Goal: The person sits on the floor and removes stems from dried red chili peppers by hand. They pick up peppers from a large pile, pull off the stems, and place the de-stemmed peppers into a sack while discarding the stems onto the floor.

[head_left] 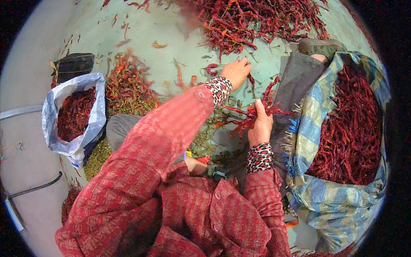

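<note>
Red checked jacket (188, 205) fills the foreground, its sleeves reaching over a pale floor (145, 25); the right hand (260, 128) is closed round a bunch of dried chillies (247, 123), thumb laid along it, the tips fanning out to both sides; the left hand (236, 73) is farther from the body, palm down with fingers bent, and I cannot tell whether they pinch anything; one dark chilli (251, 80) sits just below those fingertips, between the two hands, its long axis running toward the body and the bunch; the left hand is the nearer to it; a curled chilli (211, 69) lies beside the left wrist; the bunched pods look thin, wrinkled and twisted, deep red with a slight sheen; a large heap (261, 21) of similar pods spreads beyond the hands; a blue-and-cream checked sack (317, 197), full of chillies, stands on the right; a smaller white sack (49, 122), also holding chillies, stands on the left.
</note>
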`<state>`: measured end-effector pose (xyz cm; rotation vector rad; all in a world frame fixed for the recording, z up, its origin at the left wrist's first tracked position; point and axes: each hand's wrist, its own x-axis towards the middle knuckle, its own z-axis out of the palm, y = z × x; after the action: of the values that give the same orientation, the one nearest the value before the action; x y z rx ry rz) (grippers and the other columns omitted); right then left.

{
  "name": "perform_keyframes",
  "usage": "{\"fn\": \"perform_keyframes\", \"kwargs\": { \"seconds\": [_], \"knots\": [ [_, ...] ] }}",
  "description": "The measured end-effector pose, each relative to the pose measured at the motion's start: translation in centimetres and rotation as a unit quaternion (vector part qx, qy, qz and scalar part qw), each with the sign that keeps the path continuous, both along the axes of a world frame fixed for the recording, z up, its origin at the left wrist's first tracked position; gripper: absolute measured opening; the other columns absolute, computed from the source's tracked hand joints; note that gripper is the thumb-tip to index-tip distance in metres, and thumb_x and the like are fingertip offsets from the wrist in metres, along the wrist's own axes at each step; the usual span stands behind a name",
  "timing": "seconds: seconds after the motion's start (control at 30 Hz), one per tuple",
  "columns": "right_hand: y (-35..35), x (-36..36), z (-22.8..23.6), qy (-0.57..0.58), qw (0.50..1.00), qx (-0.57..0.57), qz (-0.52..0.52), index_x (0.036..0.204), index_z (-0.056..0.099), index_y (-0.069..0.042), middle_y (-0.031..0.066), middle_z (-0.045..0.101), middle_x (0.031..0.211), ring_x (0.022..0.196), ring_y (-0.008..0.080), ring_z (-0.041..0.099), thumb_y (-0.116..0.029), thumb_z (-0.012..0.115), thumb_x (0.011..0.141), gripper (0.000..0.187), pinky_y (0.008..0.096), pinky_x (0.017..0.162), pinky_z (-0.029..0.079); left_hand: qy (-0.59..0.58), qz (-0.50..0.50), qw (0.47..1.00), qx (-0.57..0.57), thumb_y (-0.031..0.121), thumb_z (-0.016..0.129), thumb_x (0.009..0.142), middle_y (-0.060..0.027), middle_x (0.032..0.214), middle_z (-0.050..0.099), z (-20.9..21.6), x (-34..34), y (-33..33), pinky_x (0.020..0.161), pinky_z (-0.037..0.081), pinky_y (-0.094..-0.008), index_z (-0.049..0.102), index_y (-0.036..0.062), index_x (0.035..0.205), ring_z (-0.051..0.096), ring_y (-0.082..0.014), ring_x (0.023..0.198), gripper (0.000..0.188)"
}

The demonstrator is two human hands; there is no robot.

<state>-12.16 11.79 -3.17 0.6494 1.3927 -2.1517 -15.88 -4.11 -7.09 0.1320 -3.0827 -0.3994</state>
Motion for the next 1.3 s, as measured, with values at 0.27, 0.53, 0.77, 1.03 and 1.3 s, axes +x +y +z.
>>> {"fn": "perform_keyframes", "kwargs": {
  "seconds": [0.27, 0.53, 0.77, 1.03, 1.3],
  "knots": [
    [0.1, 0.1, -0.5, 0.013, 0.996, -0.048, 0.078, 0.092, 0.054, -0.003, 0.0029, 0.057, 0.083, 0.071, 0.0135, 0.054, -0.015, 0.064, 0.073, 0.025, 0.0284, 0.064, 0.043, -0.041, -0.07, 0.983, 0.164, 0.021, 0.049, 0.078, -0.0129, 0.082, 0.054, 3.2, 7.4, 2.2, 0.063, 0.044, -0.0399, 0.049, 0.0082, 0.091, 0.053, -0.0309, 0.076, 0.018],
    [0.8, 0.0, 0.9, 0.03, 0.98, -0.162, 0.113, 0.088, 0.053, -0.008, -0.0002, 0.054, 0.076, 0.064, 0.0107, 0.052, -0.013, 0.058, 0.077, 0.013, 0.026, 0.056, 0.044, -0.04, -0.079, 0.933, 0.348, 0.023, 0.049, 0.079, -0.0149, 0.073, 0.054, 5.8, 10.3, 1.5, 0.062, 0.044, -0.0349, 0.049, 0.0028, 0.095, 0.055, -0.031, 0.069, 0.026],
    [0.8, -0.5, 0.2, 0.016, 0.983, -0.178, 0.05, 0.083, 0.052, -0.008, -0.0003, 0.054, 0.071, 0.063, 0.0102, 0.052, -0.017, 0.058, 0.078, 0.012, 0.0245, 0.057, 0.043, -0.105, -0.008, 0.933, 0.345, 0.02, 0.05, 0.081, -0.0131, 0.068, 0.055, 7.6, 9.5, 0.8, 0.06, 0.044, -0.0322, 0.053, 0.0028, 0.09, 0.057, -0.0195, 0.063, 0.019],
    [0.1, -0.9, 0.9, -0.034, 0.981, -0.193, -0.002, 0.085, 0.054, -0.007, 0.0018, 0.057, 0.077, 0.069, 0.0142, 0.055, -0.02, 0.057, 0.079, 0.014, 0.0286, 0.062, 0.045, -0.028, 0.089, 0.995, 0.021, 0.024, 0.049, 0.079, -0.0149, 0.093, 0.052, 2.6, 5.0, -5.6, 0.068, 0.043, -0.0424, 0.051, 0.0063, 0.096, 0.053, -0.0332, 0.081, 0.025],
    [0.2, -0.5, 0.4, 0.031, 0.981, -0.184, 0.052, 0.079, 0.051, -0.005, 0.0028, 0.054, 0.068, 0.063, 0.0141, 0.052, -0.012, 0.057, 0.078, 0.009, 0.0279, 0.06, 0.044, -0.068, 0.063, 0.996, -0.007, 0.017, 0.045, 0.079, -0.0151, 0.088, 0.055, 1.3, 7.6, -8.5, 0.067, 0.045, -0.0386, 0.052, 0.0029, 0.096, 0.056, -0.031, 0.074, 0.023]
  ]
}}
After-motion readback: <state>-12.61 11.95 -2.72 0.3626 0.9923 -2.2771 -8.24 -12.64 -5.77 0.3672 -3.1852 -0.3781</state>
